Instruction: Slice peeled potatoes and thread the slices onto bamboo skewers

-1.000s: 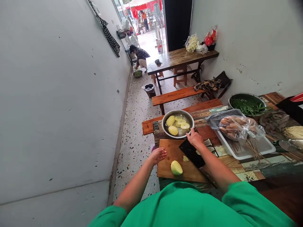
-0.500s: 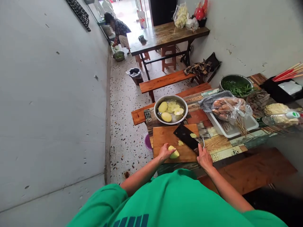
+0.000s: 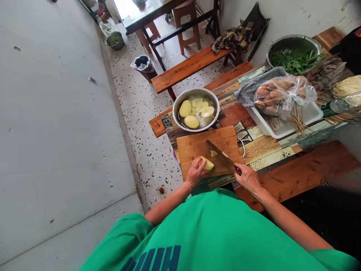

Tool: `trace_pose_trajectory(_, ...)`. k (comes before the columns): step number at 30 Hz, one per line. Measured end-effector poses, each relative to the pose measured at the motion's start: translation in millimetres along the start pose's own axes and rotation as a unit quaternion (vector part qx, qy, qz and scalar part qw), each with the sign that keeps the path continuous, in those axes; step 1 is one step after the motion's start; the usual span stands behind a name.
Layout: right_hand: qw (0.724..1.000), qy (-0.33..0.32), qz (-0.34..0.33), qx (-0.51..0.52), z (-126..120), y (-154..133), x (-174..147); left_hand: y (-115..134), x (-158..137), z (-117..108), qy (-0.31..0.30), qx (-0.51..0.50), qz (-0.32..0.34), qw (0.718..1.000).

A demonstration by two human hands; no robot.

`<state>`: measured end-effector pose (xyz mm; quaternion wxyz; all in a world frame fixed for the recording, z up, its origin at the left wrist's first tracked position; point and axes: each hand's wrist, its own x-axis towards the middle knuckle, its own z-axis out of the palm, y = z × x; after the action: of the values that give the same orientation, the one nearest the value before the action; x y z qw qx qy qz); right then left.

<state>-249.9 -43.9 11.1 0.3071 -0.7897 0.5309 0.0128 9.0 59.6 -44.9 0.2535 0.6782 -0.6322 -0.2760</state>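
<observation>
My left hand point(image 3: 196, 170) is closed around a peeled potato point(image 3: 208, 164) on the wooden cutting board point(image 3: 194, 145). In my right hand point(image 3: 247, 177) is the handle of a cleaver point(image 3: 224, 156), its blade on edge over the board, to the right of the potato. A small potato slice point(image 3: 213, 153) lies on the wood between blade and potato. Just beyond the board stands a metal bowl point(image 3: 175, 113) of water; it contains whole peeled potatoes point(image 3: 191, 121) and several cut pieces, one with a stick in it.
To the right, a white tray point(image 3: 316, 116) holds thin wooden skewers point(image 3: 299, 119) and a plastic bag of brown items point(image 3: 278, 94). Behind it sits a bowl of greens point(image 3: 295, 60). Benches point(image 3: 180, 71) flank the table; a lined bin point(image 3: 143, 67) stands on the floor.
The cleaver has turned from lying flat with a slice on its blade to standing on edge. My view has tilted down and closer; my left hand still holds the potato.
</observation>
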Motion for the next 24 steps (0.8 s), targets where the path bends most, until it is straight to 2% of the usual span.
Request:
trace_pose_trajectory(3, 0.999, -0.019, -0.014, -0.049, -4, 1, 3, 10, 5, 1, 0.013, 0.003, -0.020, 1.000)
trace_pose_trajectory(8, 0.985, -0.097, -0.007, -0.140, -19, -8, 18, 16, 7, -3, -0.029, 0.025, -0.023, 0.999)
trace_pose_trajectory(11, 0.978, -0.109, -0.017, -0.179, -29, -15, 23, 16, 5, -6, -0.052, 0.029, -0.020, 0.998)
trace_pose_trajectory(16, 0.965, -0.104, -0.117, -0.210, -44, -33, 5, 16, 1, -8, -0.086, -0.001, -0.028, 0.996)
trace_pose_trajectory(20, 0.935, -0.113, -0.192, -0.275, -57, -50, -13, 11, -5, -3, -0.072, -0.010, -0.037, 0.997)
trace_pose_trajectory(24, 0.915, -0.128, -0.246, -0.294, -68, -55, -18, -1, -15, 5, -0.071, -0.009, -0.048, 0.996)
